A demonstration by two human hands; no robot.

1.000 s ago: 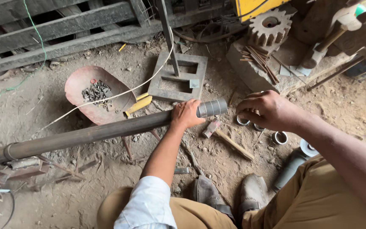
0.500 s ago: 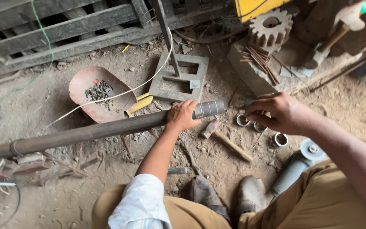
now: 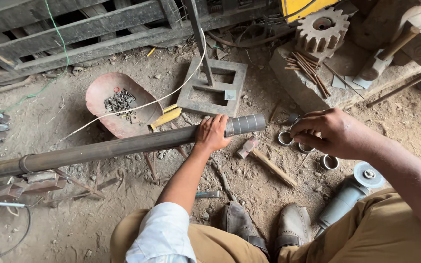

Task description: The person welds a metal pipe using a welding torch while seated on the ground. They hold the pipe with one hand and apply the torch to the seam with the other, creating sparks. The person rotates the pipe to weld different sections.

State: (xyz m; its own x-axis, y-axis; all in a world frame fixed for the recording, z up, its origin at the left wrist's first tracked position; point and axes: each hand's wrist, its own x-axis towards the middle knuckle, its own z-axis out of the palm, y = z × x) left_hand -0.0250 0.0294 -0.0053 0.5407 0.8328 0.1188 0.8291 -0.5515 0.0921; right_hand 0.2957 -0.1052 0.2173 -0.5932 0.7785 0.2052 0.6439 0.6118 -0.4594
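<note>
Hands work low over a dirt floor [image 3: 74, 229] strewn with metal scraps. The left hand [image 3: 212, 134] is wrapped over a long dark steel pipe [image 3: 113, 147], fingers curled across its top just left of the pipe's grey threaded end [image 3: 244, 124]; the pipe lies nearly level, running from far left, where it rests on a low rusty metal stand [image 3: 20, 182], to the middle of the scene. The right hand [image 3: 330, 132] hangs over a cluster of small steel rings [image 3: 285, 138] lying on the floor just right of the threaded end, its fingers bent together and pointing down; whether they pinch a ring I cannot tell.

Beyond the pipe sits a shallow rust-red metal pan [image 3: 118, 100] holding small dark metal bits, with a yellow-handled tool [image 3: 165, 117] at its right edge and a white cord [image 3: 137, 104] draped across it. A square grey steel frame [image 3: 213, 87] lies farther back. At far right, a stone slab [image 3: 317, 78] carries a rusty toothed gear [image 3: 321, 28], a bundle of thin welding rods [image 3: 308, 63] and a wooden-handled hammer [image 3: 386, 56]. A grey angle grinder [image 3: 349, 195] lies near the person's right knee, beside two worn leather shoes [image 3: 269, 224]. A yellow box-shaped casing [image 3: 308, 6] shows at the top edge.
</note>
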